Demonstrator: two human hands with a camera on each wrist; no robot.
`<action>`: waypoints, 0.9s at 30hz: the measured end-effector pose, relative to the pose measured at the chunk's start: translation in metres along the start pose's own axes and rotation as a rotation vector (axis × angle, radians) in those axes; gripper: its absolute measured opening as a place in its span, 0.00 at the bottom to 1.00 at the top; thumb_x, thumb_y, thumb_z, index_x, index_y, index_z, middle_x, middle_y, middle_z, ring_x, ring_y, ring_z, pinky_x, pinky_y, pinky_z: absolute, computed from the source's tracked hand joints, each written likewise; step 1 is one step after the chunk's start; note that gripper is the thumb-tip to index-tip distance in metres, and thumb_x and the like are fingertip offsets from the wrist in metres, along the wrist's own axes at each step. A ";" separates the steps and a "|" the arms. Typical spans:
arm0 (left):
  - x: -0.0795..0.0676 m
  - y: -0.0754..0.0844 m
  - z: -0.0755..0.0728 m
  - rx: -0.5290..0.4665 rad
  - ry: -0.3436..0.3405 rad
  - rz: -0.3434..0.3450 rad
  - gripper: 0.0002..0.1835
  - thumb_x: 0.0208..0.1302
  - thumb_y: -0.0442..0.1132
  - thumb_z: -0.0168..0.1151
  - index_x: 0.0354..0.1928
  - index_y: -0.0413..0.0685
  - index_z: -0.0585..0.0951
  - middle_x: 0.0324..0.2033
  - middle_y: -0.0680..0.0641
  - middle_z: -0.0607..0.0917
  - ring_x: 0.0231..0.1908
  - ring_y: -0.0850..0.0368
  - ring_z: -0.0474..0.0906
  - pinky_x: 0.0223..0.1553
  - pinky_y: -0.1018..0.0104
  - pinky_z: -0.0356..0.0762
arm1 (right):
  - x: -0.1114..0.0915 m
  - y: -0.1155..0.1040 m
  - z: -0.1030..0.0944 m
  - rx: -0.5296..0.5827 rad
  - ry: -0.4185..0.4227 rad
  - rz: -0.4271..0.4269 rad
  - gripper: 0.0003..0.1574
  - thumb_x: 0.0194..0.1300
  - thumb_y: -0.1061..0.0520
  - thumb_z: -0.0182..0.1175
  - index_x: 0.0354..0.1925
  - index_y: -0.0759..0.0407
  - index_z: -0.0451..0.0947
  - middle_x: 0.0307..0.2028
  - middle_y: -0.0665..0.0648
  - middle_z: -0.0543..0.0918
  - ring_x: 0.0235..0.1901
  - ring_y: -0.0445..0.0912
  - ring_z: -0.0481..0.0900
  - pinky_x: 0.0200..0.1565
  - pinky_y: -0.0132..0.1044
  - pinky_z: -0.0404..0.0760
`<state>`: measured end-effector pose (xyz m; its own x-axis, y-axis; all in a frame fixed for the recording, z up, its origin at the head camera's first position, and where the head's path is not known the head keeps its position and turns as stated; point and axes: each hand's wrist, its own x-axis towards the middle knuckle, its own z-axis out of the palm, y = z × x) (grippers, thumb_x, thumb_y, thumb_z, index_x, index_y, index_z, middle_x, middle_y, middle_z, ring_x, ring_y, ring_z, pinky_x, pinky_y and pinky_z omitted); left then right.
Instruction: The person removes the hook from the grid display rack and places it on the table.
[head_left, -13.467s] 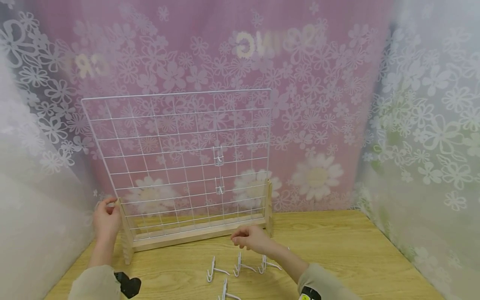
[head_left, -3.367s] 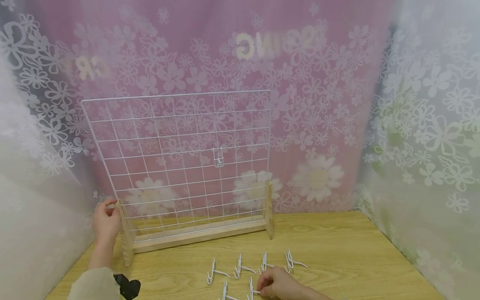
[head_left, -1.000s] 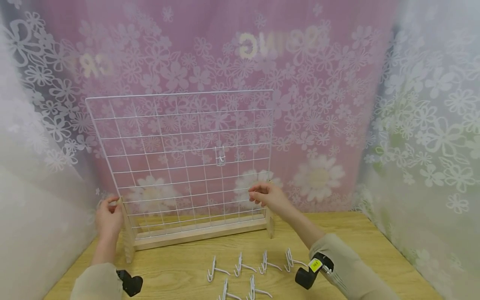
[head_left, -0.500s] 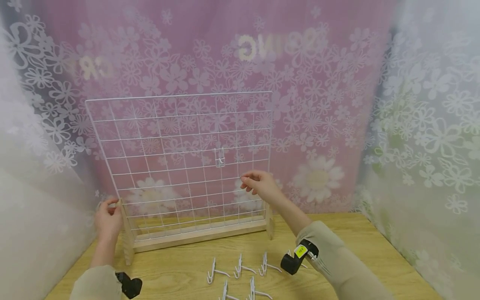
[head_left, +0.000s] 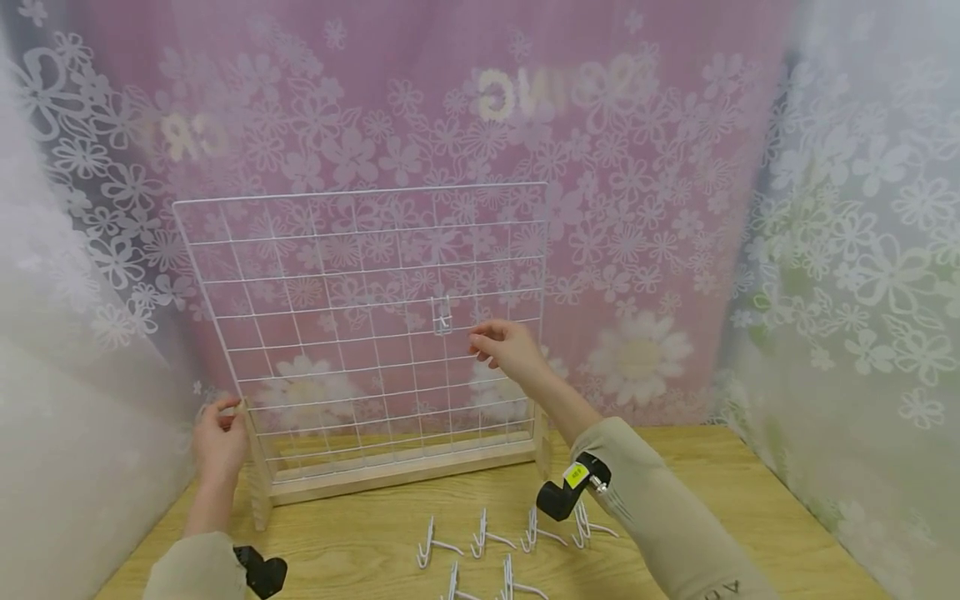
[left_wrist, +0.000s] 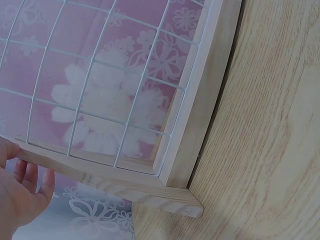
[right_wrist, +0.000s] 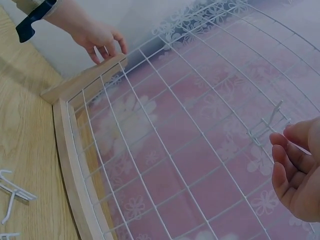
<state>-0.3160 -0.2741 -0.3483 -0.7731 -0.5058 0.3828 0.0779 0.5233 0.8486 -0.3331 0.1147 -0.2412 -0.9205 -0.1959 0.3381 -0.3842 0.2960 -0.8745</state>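
A white wire grid panel [head_left: 360, 192] stands upright in a wooden stand [head_left: 405, 476]. My left hand [head_left: 219, 442] holds the top of the stand's left post [left_wrist: 100, 180], thumb on one side and fingers on the other. One white wire hook [head_left: 442, 321] hangs on the grid, right of its middle. Just to the right of that hook is my right hand [head_left: 512, 350], its fingers loosely curled and holding nothing. Seen from the right wrist, thumb and index fingertip lie close beside the hook [right_wrist: 262, 127]. Several loose white hooks [head_left: 431, 542] lie in two rows on the table.
The wood-grain table [head_left: 697, 492] extends to the right of the stand. A pink flowered curtain [head_left: 637, 250] hangs behind the grid, with pale flowered curtains [head_left: 862, 333] at both sides. Black wrist cameras [head_left: 558, 498] sit on both sleeves.
The lower of two hooks on the grid has come off; my right hand laid a hook on the table. Since then it has risen leftward to the remaining hook. The left hand stays put.
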 end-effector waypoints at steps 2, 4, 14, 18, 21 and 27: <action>0.000 0.000 0.000 0.001 -0.001 0.001 0.16 0.67 0.31 0.45 0.55 0.35 0.70 0.36 0.36 0.74 0.29 0.57 0.67 0.23 0.74 0.65 | 0.002 -0.002 0.001 -0.011 -0.004 -0.004 0.13 0.67 0.58 0.54 0.47 0.62 0.77 0.36 0.57 0.83 0.34 0.47 0.76 0.35 0.37 0.75; 0.001 -0.001 0.000 0.002 -0.004 0.002 0.16 0.67 0.31 0.46 0.55 0.35 0.70 0.36 0.35 0.74 0.30 0.56 0.67 0.23 0.74 0.65 | 0.003 -0.003 0.001 -0.017 -0.007 -0.006 0.13 0.67 0.58 0.53 0.47 0.63 0.76 0.36 0.57 0.83 0.34 0.47 0.76 0.34 0.36 0.74; 0.004 -0.002 0.002 0.002 -0.007 0.013 0.17 0.67 0.32 0.46 0.56 0.35 0.70 0.37 0.34 0.74 0.33 0.52 0.69 0.24 0.74 0.64 | 0.018 -0.012 0.007 0.026 0.015 0.004 0.18 0.68 0.56 0.53 0.50 0.66 0.75 0.36 0.58 0.82 0.34 0.47 0.76 0.42 0.46 0.76; 0.004 -0.002 0.003 -0.002 -0.005 0.004 0.17 0.66 0.32 0.48 0.55 0.36 0.70 0.35 0.37 0.75 0.32 0.57 0.68 0.24 0.76 0.64 | 0.025 -0.018 0.009 0.051 0.037 0.014 0.20 0.68 0.54 0.53 0.52 0.66 0.73 0.38 0.60 0.82 0.34 0.47 0.76 0.44 0.48 0.75; 0.004 -0.002 0.003 -0.018 -0.005 0.003 0.17 0.65 0.32 0.49 0.55 0.36 0.70 0.34 0.38 0.74 0.31 0.60 0.67 0.24 0.77 0.64 | 0.028 -0.021 0.011 0.049 0.047 0.037 0.20 0.68 0.54 0.53 0.53 0.63 0.73 0.39 0.60 0.82 0.34 0.46 0.76 0.42 0.46 0.76; 0.001 -0.001 0.000 -0.026 0.003 -0.002 0.17 0.65 0.31 0.49 0.55 0.35 0.71 0.34 0.38 0.75 0.25 0.71 0.64 0.23 0.77 0.64 | 0.033 -0.023 0.020 0.079 0.026 0.085 0.18 0.67 0.55 0.55 0.52 0.62 0.75 0.41 0.61 0.82 0.35 0.46 0.77 0.43 0.45 0.76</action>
<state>-0.3170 -0.2747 -0.3491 -0.7712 -0.5089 0.3824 0.0930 0.5043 0.8585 -0.3533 0.0828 -0.2169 -0.9516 -0.1487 0.2691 -0.2983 0.2356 -0.9249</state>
